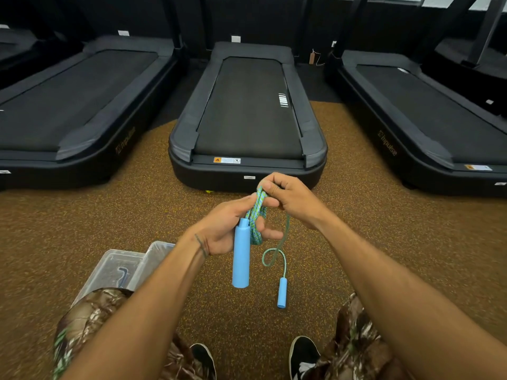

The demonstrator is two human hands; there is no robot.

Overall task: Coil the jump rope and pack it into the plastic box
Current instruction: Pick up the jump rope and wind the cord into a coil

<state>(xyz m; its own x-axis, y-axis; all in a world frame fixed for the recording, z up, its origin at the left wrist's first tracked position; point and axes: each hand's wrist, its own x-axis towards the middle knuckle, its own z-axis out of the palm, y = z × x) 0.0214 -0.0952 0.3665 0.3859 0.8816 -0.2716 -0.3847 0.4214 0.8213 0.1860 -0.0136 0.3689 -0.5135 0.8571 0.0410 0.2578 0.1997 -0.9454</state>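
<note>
Left hand [227, 229] grips the jump rope [256, 215] coils w/ one blue handle [241, 253], right hand [290, 198] pinching the top loop: keep wraps tight, box [120, 267] waits lower left.

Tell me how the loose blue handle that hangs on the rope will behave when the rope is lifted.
The small handle hangs free below the right hand, so it will probably swing. The rope above it curls in a loop, so it seems floppy and may twist. The handle looks round, so it could roll if set down.

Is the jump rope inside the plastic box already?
No, the jump rope is up in both hands, while the plastic box sits on the floor beside the person's leg.
</note>
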